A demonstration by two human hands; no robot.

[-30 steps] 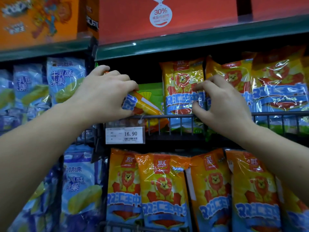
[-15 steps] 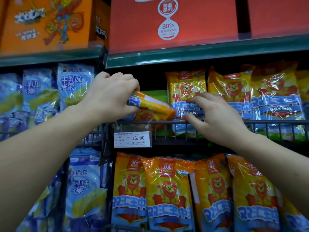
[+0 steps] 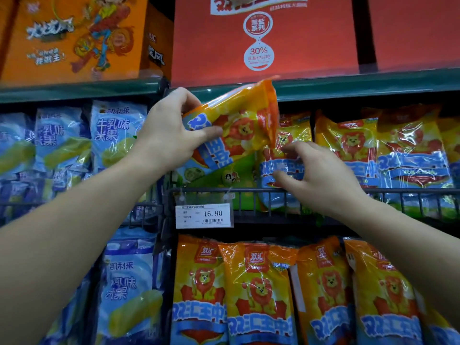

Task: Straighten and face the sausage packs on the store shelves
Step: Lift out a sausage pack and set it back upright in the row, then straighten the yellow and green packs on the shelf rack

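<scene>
My left hand grips an orange-yellow sausage pack with a lion print, held tilted in the air in front of the middle shelf. My right hand rests with spread fingers on the front of an upright sausage pack standing behind the wire rail. More lion-print sausage packs stand upright to the right on the same shelf. A row of the same packs fills the lower shelf.
A green pack lies behind the rail under the lifted pack. Blue corn-print packs fill the shelves to the left. A price tag reading 16.90 hangs on the rail. Orange box and red box sit on the top shelf.
My left hand has lifted the sausage pack from flat on the rail up and to the right, turning its front toward me. My right hand stays on the upright pack.
</scene>
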